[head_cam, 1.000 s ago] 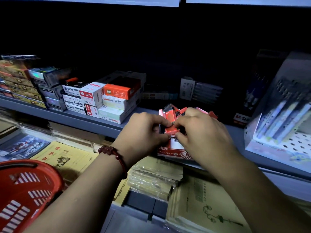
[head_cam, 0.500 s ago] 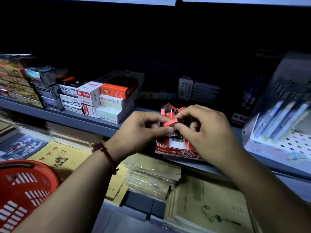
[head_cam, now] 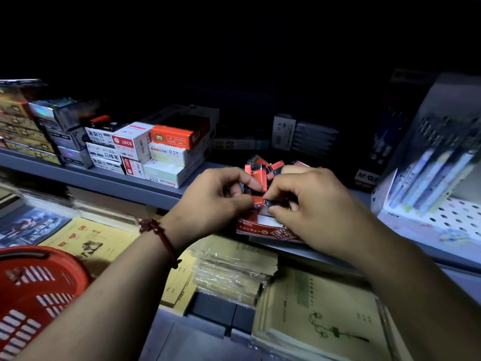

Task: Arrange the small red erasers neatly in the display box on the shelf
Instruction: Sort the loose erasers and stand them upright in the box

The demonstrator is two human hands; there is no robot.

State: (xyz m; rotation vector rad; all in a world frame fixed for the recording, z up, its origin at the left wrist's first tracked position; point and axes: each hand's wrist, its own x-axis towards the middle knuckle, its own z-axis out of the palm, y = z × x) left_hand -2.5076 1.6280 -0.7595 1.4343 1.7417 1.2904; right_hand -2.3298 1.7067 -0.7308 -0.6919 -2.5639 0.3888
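Eyes on the held eraser (head_cam: 257, 199): small, in a glossy red sleeve with a dark end, lying level just above the display box (head_cam: 268, 231). The left hand (head_cam: 216, 201) pinches the red end between thumb and forefinger; the right hand (head_cam: 312, 212) pinches the dark end the same way. One upright eraser (head_cam: 256, 175) stands just behind, touching the left forefinger. Past that, loose erasers (head_cam: 276, 166) lie jumbled at the back of the box. Three or four show, and the right hand hides the rest. One box, red-fronted with white print, sits at the front edge of the grey shelf (head_cam: 104, 178).
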